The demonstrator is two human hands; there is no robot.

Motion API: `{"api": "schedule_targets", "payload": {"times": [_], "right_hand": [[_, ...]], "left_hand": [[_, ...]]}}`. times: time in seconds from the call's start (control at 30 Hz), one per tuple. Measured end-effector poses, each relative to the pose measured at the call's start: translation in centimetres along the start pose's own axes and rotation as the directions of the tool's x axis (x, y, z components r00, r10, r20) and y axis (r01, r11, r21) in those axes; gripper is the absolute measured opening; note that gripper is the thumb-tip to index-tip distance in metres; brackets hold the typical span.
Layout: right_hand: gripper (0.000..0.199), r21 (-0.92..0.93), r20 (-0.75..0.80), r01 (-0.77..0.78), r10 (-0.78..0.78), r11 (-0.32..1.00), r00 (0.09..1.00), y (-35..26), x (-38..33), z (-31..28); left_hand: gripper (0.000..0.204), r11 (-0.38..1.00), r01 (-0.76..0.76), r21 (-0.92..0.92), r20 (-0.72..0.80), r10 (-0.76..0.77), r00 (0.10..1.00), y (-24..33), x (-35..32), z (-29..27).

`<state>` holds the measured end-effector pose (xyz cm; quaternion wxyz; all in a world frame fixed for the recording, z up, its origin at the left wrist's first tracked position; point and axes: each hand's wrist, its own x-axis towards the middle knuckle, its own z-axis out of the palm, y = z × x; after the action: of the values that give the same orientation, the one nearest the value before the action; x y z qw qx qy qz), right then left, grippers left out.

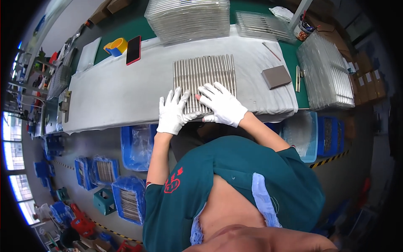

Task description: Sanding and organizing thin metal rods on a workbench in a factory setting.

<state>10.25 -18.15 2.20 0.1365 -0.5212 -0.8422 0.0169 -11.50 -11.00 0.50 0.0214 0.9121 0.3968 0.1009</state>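
A row of slim metal rods (203, 69) lies side by side on the white cloth (121, 92), their lengths running away from me. My left hand (172, 112), in a white glove, rests at the row's near left corner with its fingers spread. Across the near right part of the rods lies my right hand (224, 105), gloved too, fingers stretched out and a bare fingertip showing. Neither hand is gripping anything. Both palms hide the near ends of several rods.
Stacked clear plastic trays (189, 21) stand behind the rods, with another stack (325, 71) at the right. A grey-brown block (276, 77) sits right of the rods. Farther left are a phone (134, 50) and a yellow tape roll (119, 45). Blue bins (138, 147) stand below the table.
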Motion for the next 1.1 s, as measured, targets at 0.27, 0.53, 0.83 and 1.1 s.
{"api": "schedule_targets", "payload": {"times": [0.27,0.53,0.83,1.1], "right_hand": [[0.086,-0.157,0.031,-0.242,0.25,0.957,0.968,2.6,-3.1,-1.1],[0.089,-0.126,0.012,-0.296,0.3,0.947,0.954,1.9,-2.6,-2.7],[0.092,-0.097,0.031,-0.18,0.184,0.979,0.982,-0.9,0.9,0.7],[0.095,-0.077,0.025,-0.214,0.216,0.974,0.976,-1.2,0.6,-0.8]], "left_hand": [[0.088,0.999,-0.005,0.033,-0.059,0.007,0.998,-0.2,0.0,0.9],[0.086,1.0,-0.003,0.03,-0.075,0.005,0.997,-0.1,-0.2,0.8],[0.082,1.0,0.002,0.018,-0.089,-0.001,0.996,0.3,-0.1,0.7],[0.083,0.999,0.025,-0.032,-0.081,-0.028,0.996,-0.1,-0.2,0.7]]}}
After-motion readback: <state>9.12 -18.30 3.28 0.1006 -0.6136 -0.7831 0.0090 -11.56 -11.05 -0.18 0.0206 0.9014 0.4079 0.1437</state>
